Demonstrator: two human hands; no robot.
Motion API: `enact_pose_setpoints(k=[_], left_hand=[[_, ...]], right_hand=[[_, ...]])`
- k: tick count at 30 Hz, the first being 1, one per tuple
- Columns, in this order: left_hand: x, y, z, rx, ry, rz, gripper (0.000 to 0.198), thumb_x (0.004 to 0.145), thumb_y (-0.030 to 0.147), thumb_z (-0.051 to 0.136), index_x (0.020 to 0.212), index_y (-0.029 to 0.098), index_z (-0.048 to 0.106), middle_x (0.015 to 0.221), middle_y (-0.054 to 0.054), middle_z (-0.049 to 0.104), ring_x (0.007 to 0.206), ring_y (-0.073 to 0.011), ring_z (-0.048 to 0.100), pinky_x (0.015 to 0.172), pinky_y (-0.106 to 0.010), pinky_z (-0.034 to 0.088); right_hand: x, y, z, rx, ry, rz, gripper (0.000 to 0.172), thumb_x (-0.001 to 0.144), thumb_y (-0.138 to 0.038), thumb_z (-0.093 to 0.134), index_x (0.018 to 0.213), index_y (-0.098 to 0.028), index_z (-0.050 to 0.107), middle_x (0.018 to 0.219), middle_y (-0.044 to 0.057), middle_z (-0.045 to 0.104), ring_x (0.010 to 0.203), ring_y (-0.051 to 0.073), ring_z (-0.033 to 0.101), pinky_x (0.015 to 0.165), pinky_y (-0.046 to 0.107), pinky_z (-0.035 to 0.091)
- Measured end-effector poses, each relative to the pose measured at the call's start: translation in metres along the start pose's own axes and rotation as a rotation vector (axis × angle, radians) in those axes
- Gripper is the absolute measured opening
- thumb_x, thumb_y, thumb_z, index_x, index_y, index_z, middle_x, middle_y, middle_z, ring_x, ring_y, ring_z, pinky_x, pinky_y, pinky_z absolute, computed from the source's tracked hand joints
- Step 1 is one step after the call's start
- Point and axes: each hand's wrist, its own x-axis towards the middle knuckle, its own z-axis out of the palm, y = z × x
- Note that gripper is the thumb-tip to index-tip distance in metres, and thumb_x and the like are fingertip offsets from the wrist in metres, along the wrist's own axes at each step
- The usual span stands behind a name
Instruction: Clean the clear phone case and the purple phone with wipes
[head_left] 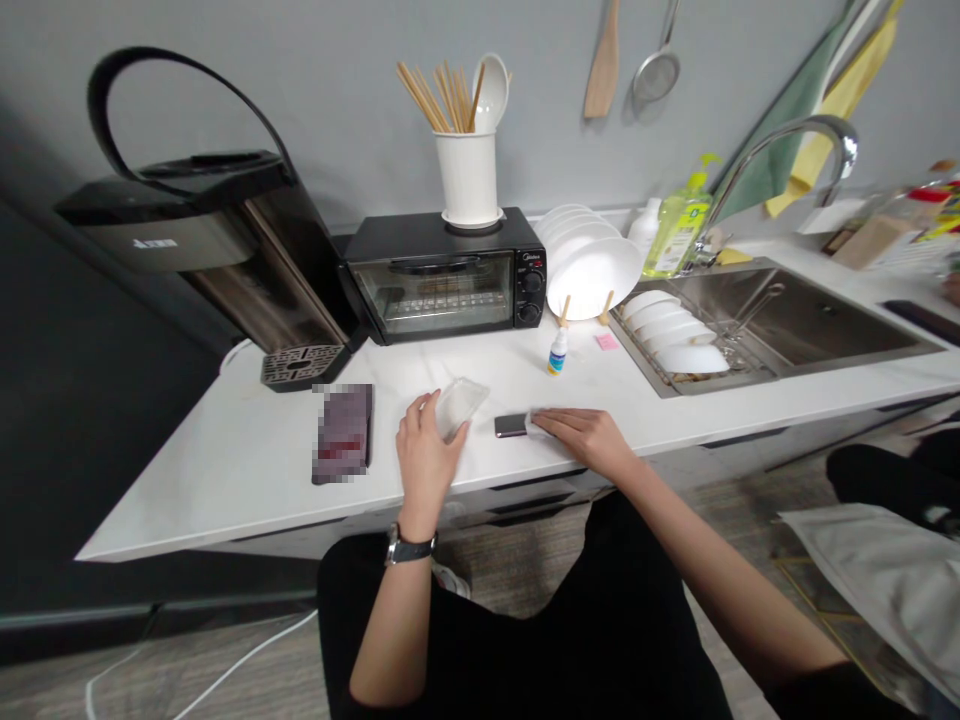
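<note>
My left hand (429, 448) holds a clear, whitish plastic container (459, 403) just above or on the white counter, thumb on its near side and fingers on its left. My right hand (583, 435) has its fingers pressed together over a translucent white piece (534, 421), which looks like a cloth or wipe, too small to tell. That piece meets the right end of a small dark flat object (511, 426). Behind my right hand stands a small white bottle (557, 353) with a blue and yellow label. A pink sticky note (606, 342) lies right of the bottle.
A blurred dark purple item (343, 435) lies to the left. Behind are a water dispenser (247, 260), a toaster oven (450, 285) bearing a utensil cup (469, 178), and racked plates (592, 278). The sink (817, 325), with bowls (675, 335), is at right.
</note>
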Motion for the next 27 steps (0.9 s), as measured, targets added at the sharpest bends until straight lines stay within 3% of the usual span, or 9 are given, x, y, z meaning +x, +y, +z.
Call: enact_pose_setpoints(k=[6, 11, 16, 23, 27], left_hand=[[0.000, 0.003, -0.002, 0.029, 0.053, -0.074, 0.056, 0.091, 0.034, 0.071, 0.142, 0.018, 0.055, 0.139, -0.018, 0.062, 0.128, -0.0372, 0.060, 0.110, -0.052, 0.047], [-0.001, 0.003, -0.002, 0.104, 0.023, -0.074, 0.051, 0.092, 0.035, 0.069, 0.140, 0.018, 0.059, 0.139, -0.016, 0.065, 0.124, -0.0357, 0.062, 0.107, -0.049, 0.048], [0.000, 0.001, 0.000, 0.142, -0.036, -0.048, 0.051, 0.095, 0.035, 0.066, 0.143, 0.020, 0.059, 0.146, -0.015, 0.063, 0.129, -0.0362, 0.059, 0.111, -0.051, 0.045], [-0.004, 0.002, 0.004, 0.142, -0.071, -0.009, 0.057, 0.099, 0.043, 0.056, 0.151, 0.020, 0.051, 0.163, -0.016, 0.047, 0.150, -0.0391, 0.041, 0.125, -0.070, 0.021], [-0.001, 0.000, -0.003, 0.092, -0.161, 0.024, 0.053, 0.100, 0.037, 0.055, 0.151, 0.024, 0.053, 0.157, -0.014, 0.055, 0.152, -0.0381, 0.040, 0.124, -0.075, 0.018]], right_hand=[[0.024, 0.001, 0.010, -0.058, -0.044, -0.081, 0.044, 0.104, -0.011, 0.051, 0.144, -0.024, 0.062, 0.138, 0.007, 0.071, 0.126, 0.022, 0.070, 0.107, 0.038, 0.059], [0.030, 0.002, 0.016, -0.093, -0.036, -0.174, 0.046, 0.103, -0.006, 0.050, 0.146, -0.018, 0.059, 0.142, 0.010, 0.069, 0.132, 0.022, 0.065, 0.111, 0.038, 0.056], [0.027, 0.000, 0.016, -0.034, -0.046, -0.140, 0.049, 0.103, -0.007, 0.052, 0.149, -0.024, 0.057, 0.144, 0.007, 0.066, 0.136, 0.021, 0.062, 0.116, 0.038, 0.052], [0.025, 0.000, 0.016, 0.095, 0.004, -0.107, 0.047, 0.102, -0.009, 0.052, 0.145, -0.025, 0.063, 0.142, 0.006, 0.068, 0.134, 0.022, 0.064, 0.115, 0.040, 0.054], [0.016, -0.001, 0.012, 0.139, 0.116, -0.002, 0.046, 0.101, -0.009, 0.051, 0.141, -0.026, 0.066, 0.135, 0.005, 0.073, 0.122, 0.022, 0.072, 0.107, 0.039, 0.059]])
